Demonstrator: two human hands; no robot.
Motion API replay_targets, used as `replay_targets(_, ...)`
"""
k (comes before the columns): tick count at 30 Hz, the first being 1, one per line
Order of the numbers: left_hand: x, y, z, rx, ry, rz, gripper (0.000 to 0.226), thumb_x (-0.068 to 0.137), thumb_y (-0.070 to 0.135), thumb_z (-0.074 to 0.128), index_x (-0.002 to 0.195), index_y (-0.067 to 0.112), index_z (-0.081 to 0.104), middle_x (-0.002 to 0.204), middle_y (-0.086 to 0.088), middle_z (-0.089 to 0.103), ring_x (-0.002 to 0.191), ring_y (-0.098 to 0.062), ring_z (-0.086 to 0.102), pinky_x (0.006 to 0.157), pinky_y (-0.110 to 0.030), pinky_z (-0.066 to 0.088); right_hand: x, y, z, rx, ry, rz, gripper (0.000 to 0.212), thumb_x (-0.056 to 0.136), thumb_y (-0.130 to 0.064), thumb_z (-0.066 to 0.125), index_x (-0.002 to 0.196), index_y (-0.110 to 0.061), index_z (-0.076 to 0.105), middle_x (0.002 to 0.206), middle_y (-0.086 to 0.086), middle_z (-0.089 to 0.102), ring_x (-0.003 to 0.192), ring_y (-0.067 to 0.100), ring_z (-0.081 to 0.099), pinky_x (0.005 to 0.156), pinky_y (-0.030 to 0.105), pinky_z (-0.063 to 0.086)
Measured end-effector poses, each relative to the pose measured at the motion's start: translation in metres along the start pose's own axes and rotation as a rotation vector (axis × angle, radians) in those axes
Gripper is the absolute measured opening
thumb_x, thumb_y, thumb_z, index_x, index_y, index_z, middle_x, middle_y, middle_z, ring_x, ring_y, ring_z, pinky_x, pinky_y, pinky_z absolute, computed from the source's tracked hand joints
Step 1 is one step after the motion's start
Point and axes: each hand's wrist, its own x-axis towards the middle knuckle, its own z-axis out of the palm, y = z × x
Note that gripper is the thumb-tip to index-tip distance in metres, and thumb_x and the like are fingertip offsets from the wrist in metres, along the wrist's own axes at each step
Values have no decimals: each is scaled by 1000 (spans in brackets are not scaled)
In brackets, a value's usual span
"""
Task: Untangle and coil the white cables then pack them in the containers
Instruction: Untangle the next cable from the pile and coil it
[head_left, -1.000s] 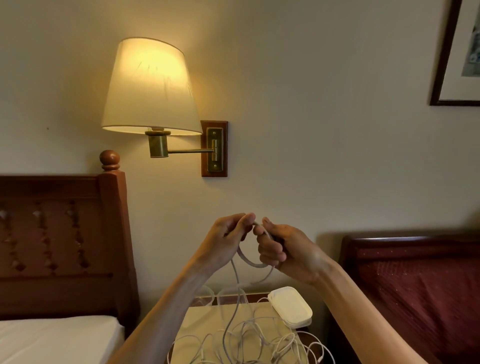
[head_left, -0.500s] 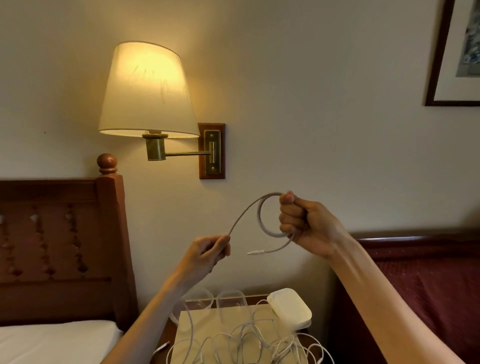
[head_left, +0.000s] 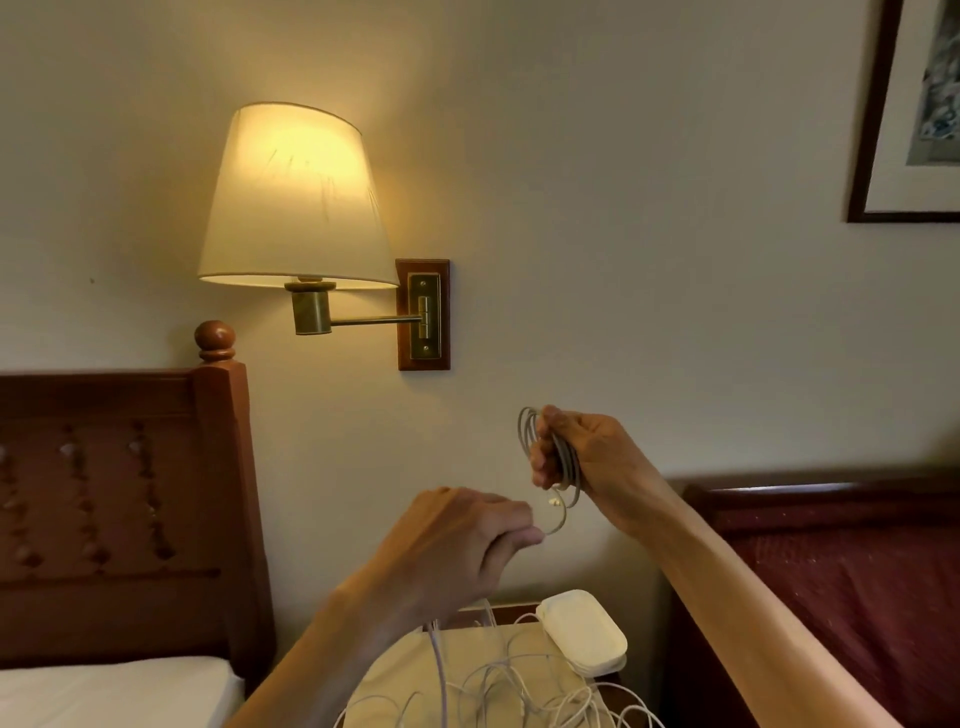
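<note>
Right hand (head_left: 587, 457): gripped the coil (head_left: 550, 452), loops upright, raised above the counter (head_left: 395, 675).
Left hand (head_left: 457, 545): pinched the cable's feeding strand, below and left of the coil.
Tangle (head_left: 509, 691): remaining white cables lay on the counter, directly beneath both hands.

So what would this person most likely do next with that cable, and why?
Probably bring the left hand up to lay another loop onto the coil that the right hand grips. The left hand pinches the same cable just below the coil, and more of it trails down into the tangled pile on the nightstand, so plenty remains unwound.
</note>
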Motion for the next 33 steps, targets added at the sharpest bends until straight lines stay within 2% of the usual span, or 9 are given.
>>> replay_targets(5,12,1,-14,32,189,111,30,102,39,41,82,23,58,67,11,56,52,-5,47,51,-13,31,-9,6,11,-239,-24,-61,42,104,-27,38,84,0,63,60,2,63,52,9,58,56,17,48)
replay_targets(8,19,-2,-18,78,285,69,34,103,41,39,88,21,63,73,11,62,56,-3,52,53,-14,38,-10,8,11,-307,-75,-72,43,105,-25,36,87,2,65,60,4,64,51,12,60,57,19,51)
replay_targets(13,40,-20,-27,89,266,-80,38,98,52,39,88,22,61,74,12,62,62,-1,52,57,-15,37,-7,7,12,-158,-96,7,41,106,-26,30,81,-8,57,52,-3,42,46,10,34,47,19,34)
replay_targets(16,43,-31,-20,-132,271,-170,28,97,46,48,87,23,60,73,12,62,65,-8,58,57,-19,43,-5,4,10,-79,-139,55,42,106,-31,30,82,-9,57,52,-2,36,46,10,28,45,20,29)
replay_targets(20,40,-27,-5,-423,333,-260,28,97,38,51,87,14,60,73,6,59,63,-8,52,57,-14,37,-5,-1,10,28,-196,135,43,107,-30,28,79,-12,55,51,-3,34,47,10,25,47,21,25)
replay_targets(23,39,-18,-2,-631,250,-358,24,100,33,47,95,10,56,80,0,61,64,-9,53,57,-22,42,-3,-3,7,99,-200,172,43,107,-30,27,74,-15,51,53,-4,28,47,9,20,48,23,21)
replay_targets(27,39,-18,-13,-858,122,-543,23,101,38,42,109,20,55,77,2,67,56,-2,48,51,-14,36,-5,-3,2,249,-210,244,43,106,-30,30,69,-17,49,52,-7,23,45,8,16,42,20,20)
replay_targets(30,38,-18,-17,-897,5,-529,40,100,46,37,86,18,61,64,6,53,57,-7,40,50,-17,31,-8,-1,3,261,-227,245,42,106,-29,29,71,-16,47,54,-6,22,47,8,16,42,20,22)
replay_targets(33,38,-15,-12,-881,81,-451,45,102,38,36,74,8,54,62,6,41,57,-3,38,57,-14,35,-10,5,10,354,-238,227,42,105,-28,29,71,-16,49,56,-5,21,50,10,13,45,23,19)
